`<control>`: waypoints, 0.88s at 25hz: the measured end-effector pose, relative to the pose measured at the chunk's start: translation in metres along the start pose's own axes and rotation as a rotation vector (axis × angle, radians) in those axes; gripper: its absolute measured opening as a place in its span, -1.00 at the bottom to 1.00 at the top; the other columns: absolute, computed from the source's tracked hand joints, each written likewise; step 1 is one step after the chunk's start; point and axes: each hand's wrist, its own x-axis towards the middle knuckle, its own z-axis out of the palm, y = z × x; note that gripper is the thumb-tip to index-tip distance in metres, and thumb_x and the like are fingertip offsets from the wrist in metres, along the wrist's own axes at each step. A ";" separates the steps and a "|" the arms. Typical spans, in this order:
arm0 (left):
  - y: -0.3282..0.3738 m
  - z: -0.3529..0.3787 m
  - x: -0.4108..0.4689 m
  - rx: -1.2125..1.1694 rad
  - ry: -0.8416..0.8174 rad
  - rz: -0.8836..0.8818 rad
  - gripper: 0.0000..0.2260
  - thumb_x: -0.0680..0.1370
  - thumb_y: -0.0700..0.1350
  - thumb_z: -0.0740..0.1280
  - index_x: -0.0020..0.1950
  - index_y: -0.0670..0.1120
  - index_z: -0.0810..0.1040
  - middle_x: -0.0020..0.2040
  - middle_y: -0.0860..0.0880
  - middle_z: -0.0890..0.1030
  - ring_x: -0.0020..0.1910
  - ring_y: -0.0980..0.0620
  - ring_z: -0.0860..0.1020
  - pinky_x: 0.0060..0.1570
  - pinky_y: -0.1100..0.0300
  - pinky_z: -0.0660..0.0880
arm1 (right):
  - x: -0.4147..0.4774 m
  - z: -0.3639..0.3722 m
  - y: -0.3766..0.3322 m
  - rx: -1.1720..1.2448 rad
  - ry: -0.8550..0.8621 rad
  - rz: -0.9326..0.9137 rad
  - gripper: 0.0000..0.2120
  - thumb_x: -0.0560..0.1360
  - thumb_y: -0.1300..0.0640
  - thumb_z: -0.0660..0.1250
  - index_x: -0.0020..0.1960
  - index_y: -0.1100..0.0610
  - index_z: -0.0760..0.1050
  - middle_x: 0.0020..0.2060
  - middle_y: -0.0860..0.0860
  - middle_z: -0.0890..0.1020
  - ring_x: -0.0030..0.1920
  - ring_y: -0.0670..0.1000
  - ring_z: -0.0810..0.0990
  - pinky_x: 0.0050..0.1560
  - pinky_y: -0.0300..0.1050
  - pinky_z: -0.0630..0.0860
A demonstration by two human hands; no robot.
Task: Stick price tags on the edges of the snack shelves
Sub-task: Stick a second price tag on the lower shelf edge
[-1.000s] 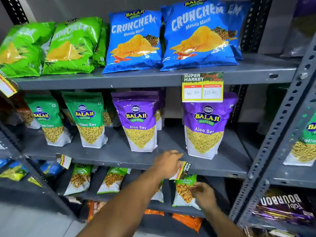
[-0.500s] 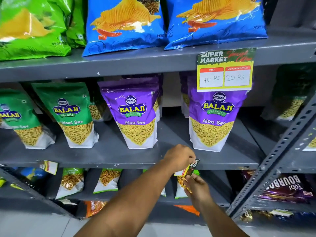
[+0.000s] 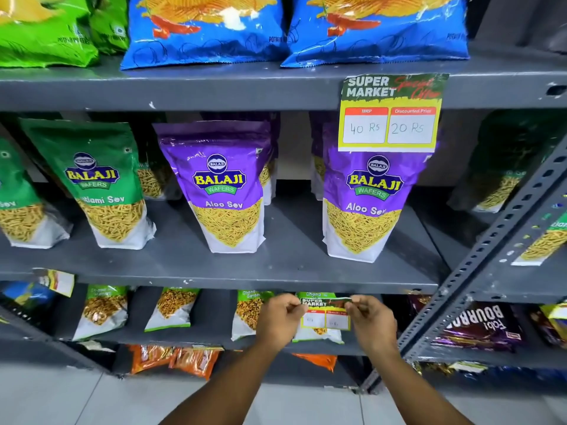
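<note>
Head view showed my left hand [image 3: 280, 320] and right hand [image 3: 372, 322] now pinching the price tag [image 3: 325, 315] by its top corners, flat and facing me, not crooked like before. It sat at six o'clock, just under the middle shelf edge [image 3: 214, 279], ready to stick. It was yellow with two white boxes.

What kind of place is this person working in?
Most likely a small supermarket or grocery aisle: grey metal shelves stocked with Balaji snack packets, and a Super Market price tag showing 40 Rs cut to 20 Rs.
</note>
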 end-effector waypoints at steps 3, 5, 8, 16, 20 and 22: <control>0.006 0.010 0.002 0.035 0.051 -0.051 -0.85 0.43 0.03 0.42 -0.21 -0.05 0.63 -0.24 0.00 0.70 -0.22 0.00 0.63 -0.15 0.12 0.54 | 0.012 -0.005 -0.003 -0.095 0.015 0.022 -0.97 0.42 0.18 0.43 -0.18 0.10 0.59 -0.30 -0.01 0.67 -0.19 -0.03 0.62 -0.02 -0.12 0.51; 0.010 0.012 0.004 0.061 0.062 -0.075 -0.84 0.45 0.06 0.40 -0.19 -0.01 0.63 -0.22 0.02 0.70 -0.21 0.03 0.62 -0.15 0.13 0.53 | 0.016 -0.007 -0.002 -0.144 0.014 0.021 -0.96 0.42 0.15 0.43 -0.19 0.08 0.58 -0.28 -0.02 0.67 -0.18 -0.03 0.62 -0.03 -0.13 0.51; 0.016 0.012 0.007 0.084 0.074 -0.074 -0.83 0.46 0.08 0.38 -0.16 -0.01 0.63 -0.20 0.01 0.71 -0.22 0.03 0.62 -0.16 0.13 0.54 | 0.020 -0.008 -0.005 -0.174 0.022 0.015 -0.95 0.43 0.13 0.43 -0.20 0.06 0.57 -0.29 -0.01 0.66 -0.19 -0.03 0.61 -0.06 -0.17 0.47; 0.023 0.011 0.007 0.114 0.141 -0.038 -0.80 0.47 0.09 0.36 -0.15 -0.03 0.64 -0.22 0.00 0.70 -0.24 0.00 0.60 -0.26 0.17 0.48 | 0.024 -0.010 -0.009 -0.142 0.040 -0.017 -0.94 0.42 0.10 0.43 -0.22 0.03 0.58 -0.31 -0.05 0.67 -0.20 -0.05 0.64 -0.08 -0.15 0.50; 0.024 0.011 0.007 0.110 0.153 -0.034 -0.79 0.47 0.10 0.36 -0.15 -0.02 0.65 -0.23 -0.01 0.71 -0.23 -0.01 0.61 -0.23 0.12 0.54 | 0.026 -0.010 -0.006 -0.142 0.044 -0.018 -0.95 0.42 0.08 0.44 -0.20 0.02 0.59 -0.26 -0.04 0.70 -0.19 -0.07 0.64 -0.03 -0.09 0.55; 0.024 0.010 0.008 0.106 0.157 -0.028 -0.79 0.47 0.11 0.36 -0.14 -0.02 0.65 -0.23 0.00 0.71 -0.23 0.00 0.62 -0.23 0.10 0.56 | 0.025 -0.010 -0.007 -0.149 0.050 -0.023 -0.95 0.42 0.07 0.43 -0.20 0.00 0.59 -0.26 -0.05 0.70 -0.18 -0.07 0.64 -0.04 -0.10 0.55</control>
